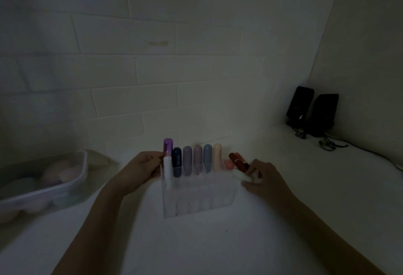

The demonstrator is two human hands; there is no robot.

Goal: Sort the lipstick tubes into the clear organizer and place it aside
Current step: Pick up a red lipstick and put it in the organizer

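Clear organizer (197, 194) standing mid-counter, holding upright lipstick tubes (198, 159). Left hand (142, 165) gripping organizer's left edge; right hand (265, 178) at its right edge, pinching red tube (238, 162) and white tube (241, 176).

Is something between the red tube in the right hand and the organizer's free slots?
Nothing visible blocks it. The red tube in the right hand hangs above the right end of the clear organizer.

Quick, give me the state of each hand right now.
Left hand: closed on the left end of the clear organizer, steadying it.
Right hand: closed around a dark red lipstick tube and a white tube at the organizer's right end.
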